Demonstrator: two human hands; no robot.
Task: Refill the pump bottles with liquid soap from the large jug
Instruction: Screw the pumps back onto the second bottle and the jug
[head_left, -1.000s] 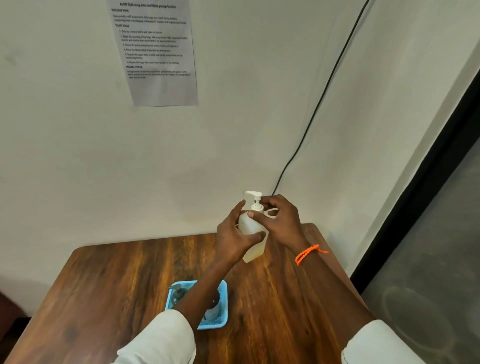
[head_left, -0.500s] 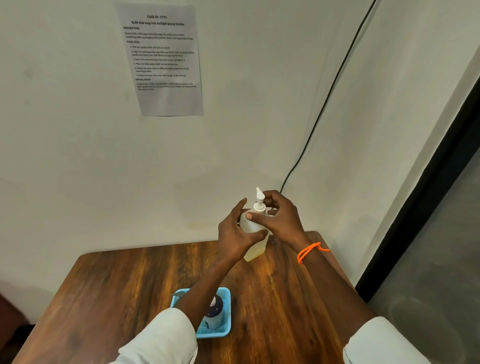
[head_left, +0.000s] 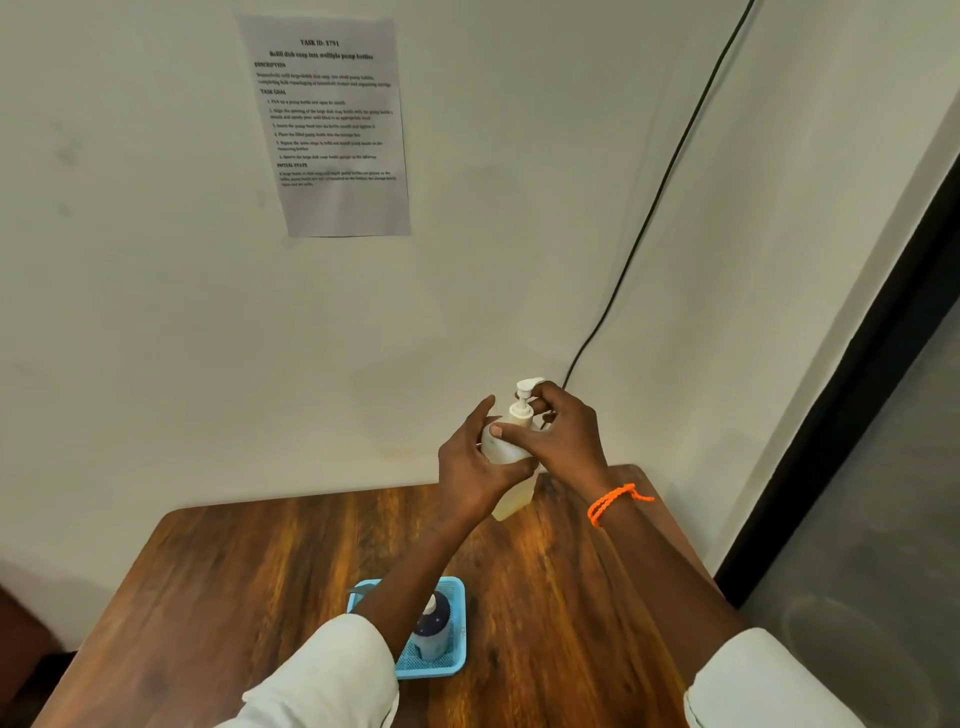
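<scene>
White pump bottle (head_left: 506, 457) (yellowish liquid low inside) held tilted above the table.

The white printed paper sheet (head_left: 332, 130) taped to the wall reads "TASK ID: 5791", with headings "DESCRIPTION", "TASK GOAL" and "INITIAL STATE"; its smaller print is too blurred to read.

L hand (head_left: 470, 465) grips pump bottle (head_left: 506, 457), R hand (head_left: 563, 434) on pump head (head_left: 525, 397) (above table (head_left: 260, 571)).

printed sheet (head_left: 332, 124) and black cable (head_left: 670, 171) on the wall (head_left: 156, 312).
</scene>
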